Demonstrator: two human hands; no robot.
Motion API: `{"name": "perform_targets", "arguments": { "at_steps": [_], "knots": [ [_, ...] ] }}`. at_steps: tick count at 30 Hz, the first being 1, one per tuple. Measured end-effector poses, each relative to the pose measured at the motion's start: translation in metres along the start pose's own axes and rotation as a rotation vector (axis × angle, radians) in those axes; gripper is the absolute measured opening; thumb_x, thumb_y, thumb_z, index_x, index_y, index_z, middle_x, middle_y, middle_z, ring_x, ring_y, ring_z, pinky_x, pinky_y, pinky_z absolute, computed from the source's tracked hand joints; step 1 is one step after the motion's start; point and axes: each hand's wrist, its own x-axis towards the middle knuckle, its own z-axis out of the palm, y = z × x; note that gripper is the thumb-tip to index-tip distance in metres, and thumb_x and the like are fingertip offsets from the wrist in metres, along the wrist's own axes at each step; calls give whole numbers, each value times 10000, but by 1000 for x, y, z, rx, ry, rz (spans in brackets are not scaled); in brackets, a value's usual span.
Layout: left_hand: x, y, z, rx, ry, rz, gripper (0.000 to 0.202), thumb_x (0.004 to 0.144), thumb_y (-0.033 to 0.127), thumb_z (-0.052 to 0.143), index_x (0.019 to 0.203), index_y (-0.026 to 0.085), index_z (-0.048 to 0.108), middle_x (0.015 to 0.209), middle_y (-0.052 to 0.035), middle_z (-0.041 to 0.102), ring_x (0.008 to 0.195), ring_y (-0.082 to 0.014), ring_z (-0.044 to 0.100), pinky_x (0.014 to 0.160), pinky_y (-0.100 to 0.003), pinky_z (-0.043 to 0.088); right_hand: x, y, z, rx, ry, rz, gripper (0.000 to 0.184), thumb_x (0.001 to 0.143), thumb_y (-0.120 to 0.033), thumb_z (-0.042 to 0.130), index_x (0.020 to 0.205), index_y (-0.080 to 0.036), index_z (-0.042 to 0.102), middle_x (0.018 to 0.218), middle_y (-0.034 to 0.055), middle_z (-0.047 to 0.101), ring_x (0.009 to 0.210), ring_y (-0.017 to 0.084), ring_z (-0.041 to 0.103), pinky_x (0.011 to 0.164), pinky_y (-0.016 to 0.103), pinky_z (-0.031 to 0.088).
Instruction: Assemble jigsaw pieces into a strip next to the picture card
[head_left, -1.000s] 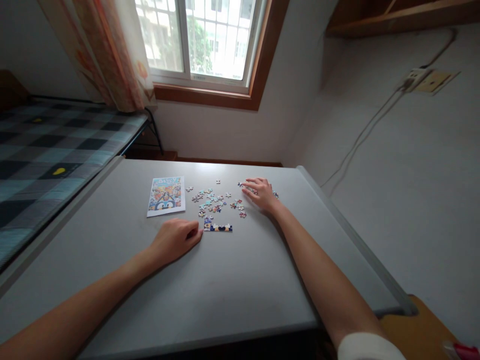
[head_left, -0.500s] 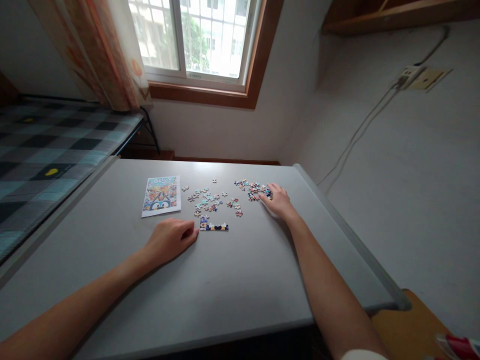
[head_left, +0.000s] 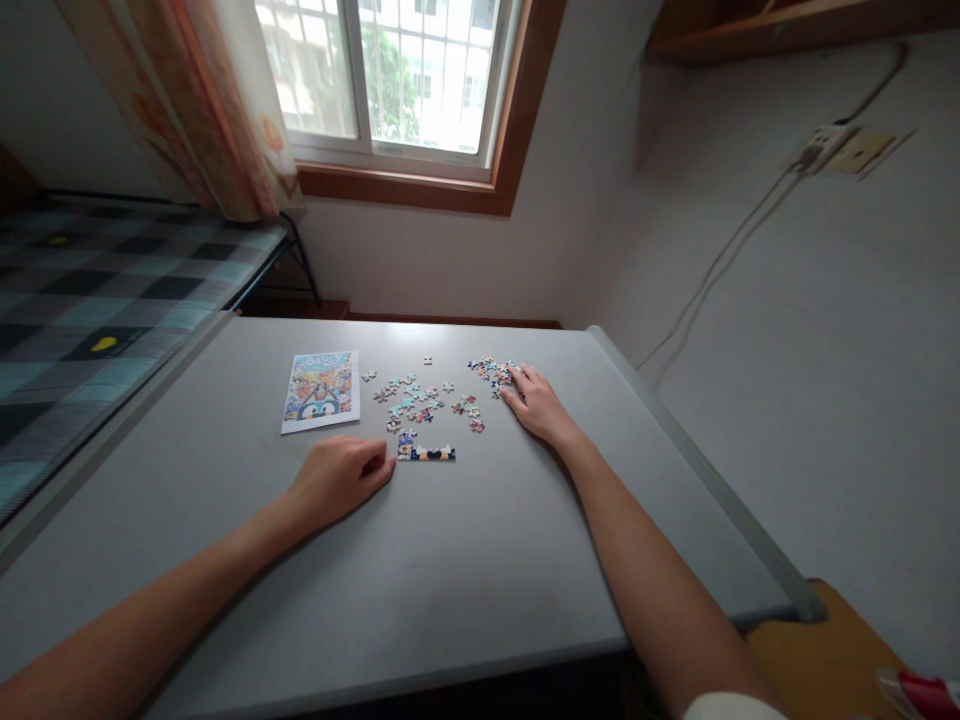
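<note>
On the grey table, my left hand rests with curled fingers, and nothing shows in them. Its fingertips sit at the left end of a joined strip of jigsaw pieces, dark blue with pale parts, with a purple section at its left. My right hand lies over the right-hand pile of jigsaw pieces, fingers apart and fingertips touching it; some pieces are hidden under the fingers. Loose jigsaw pieces lie scattered in the middle, between the hands. Left of them is a colourful picture sheet with a penguin.
The table has a raised rim along its right side. Behind it is a barred window. A bed with a checked cover stands at the left. Cables hang from a wall socket at the right.
My right hand has moved left across the right-hand pile, and the pieces at that pile's right side are now covered or shifted. My left hand has stayed in place.
</note>
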Motion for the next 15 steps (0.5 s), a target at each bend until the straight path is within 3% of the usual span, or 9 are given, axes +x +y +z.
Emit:
{"name": "perform_targets", "arguments": {
  "at_steps": [9, 15],
  "knots": [
    [-1, -1, -1, 0, -3, -8, 365, 905, 414, 422, 631, 196, 526, 573, -7, 551, 551, -136, 452, 567, -270, 225, 1, -3, 2, 24, 34, -48, 601, 920, -474, 420, 1403, -119, 461, 1464, 170, 425, 1392, 318, 311, 1127, 505, 264],
    [0, -1, -1, -8, -7, -15, 379, 905, 426, 417, 626, 195, 531, 563, -7, 542, 542, -133, 442, 566, -268, 230, 0, -15, -7, 48, 223, -82, 415, 897, -409, 484, 1199, -174, 646, 1304, 149, 554, 1255, 314, 434, 1064, 494, 341]
  ]
}}
